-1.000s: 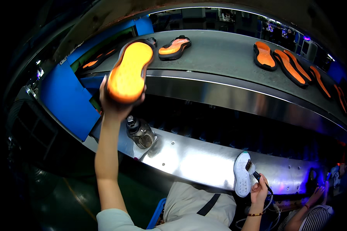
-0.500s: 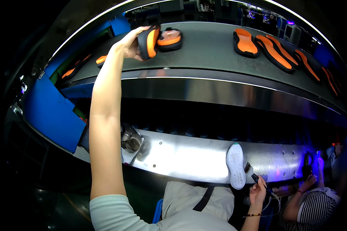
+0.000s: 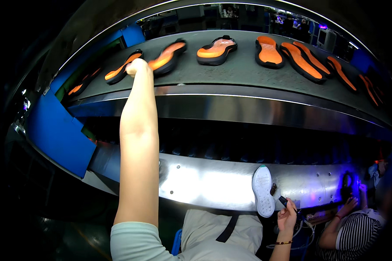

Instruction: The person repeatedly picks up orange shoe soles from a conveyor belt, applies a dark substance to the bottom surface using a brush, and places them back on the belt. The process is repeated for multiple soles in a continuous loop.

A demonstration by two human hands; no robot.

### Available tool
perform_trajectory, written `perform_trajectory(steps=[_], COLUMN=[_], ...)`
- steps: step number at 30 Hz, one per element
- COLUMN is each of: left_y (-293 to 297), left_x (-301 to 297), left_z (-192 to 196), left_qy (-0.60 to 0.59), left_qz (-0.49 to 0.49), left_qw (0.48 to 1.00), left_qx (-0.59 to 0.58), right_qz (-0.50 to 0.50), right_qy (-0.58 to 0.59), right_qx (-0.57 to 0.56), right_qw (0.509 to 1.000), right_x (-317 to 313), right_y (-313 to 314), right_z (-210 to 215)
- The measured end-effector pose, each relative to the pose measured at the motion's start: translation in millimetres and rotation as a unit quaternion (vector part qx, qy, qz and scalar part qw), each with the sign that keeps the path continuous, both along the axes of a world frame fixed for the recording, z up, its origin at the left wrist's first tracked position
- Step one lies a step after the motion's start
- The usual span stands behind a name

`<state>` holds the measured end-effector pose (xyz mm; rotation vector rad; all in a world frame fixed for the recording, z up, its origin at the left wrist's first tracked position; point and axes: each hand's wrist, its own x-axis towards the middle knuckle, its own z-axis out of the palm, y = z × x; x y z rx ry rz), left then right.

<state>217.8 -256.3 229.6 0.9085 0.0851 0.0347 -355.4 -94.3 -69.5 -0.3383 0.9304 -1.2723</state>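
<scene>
Where rubbery (orange) sole [image 3: 166, 57] meets left hand [image 3: 138, 67]

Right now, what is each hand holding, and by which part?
The left hand rests on an orange-and-black shoe sole on the conveyor belt, at its near end. The right hand holds a white sole by its lower end.

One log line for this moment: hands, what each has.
left hand: on orange sole, belt | right hand: holds white sole, dark tool | co-worker's hand: lower right
</scene>
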Motion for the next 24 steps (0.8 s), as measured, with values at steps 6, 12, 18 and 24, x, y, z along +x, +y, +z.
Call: perform_trajectory(steps=[6, 12, 18, 24], left_y=[-36.7, -69.3, -53.1, -66.1], left_x=[-125.9, -161.1, -175.2, -225.6], left_z=[7.1, -23.7, -18.0, -27.1], left_qy=[-0.483, -0.374, -0.314, -0.605], left_qz=[-0.092, -0.191, -0.183, 0.02], left_qw=[0.806, 0.724, 0.712, 0.554], left_qx=[0.329, 0.547, 0.6, 0.572], right_qz=[-0.026, 0.006, -0.02, 0.009], right_qy=[-0.016, -0.05, -0.018, -0.033], right_qx=[0.002, -0.044, -0.013, -0.032], right_qw=[1.0, 0.998, 1.0, 0.999], right_x=[-15.1, 8.7, -13.5, -21.3], right_y=[2.3, -2.6, 3.7, 6.6], right_z=[-11.8, 5.0, -16.7, -19.0])
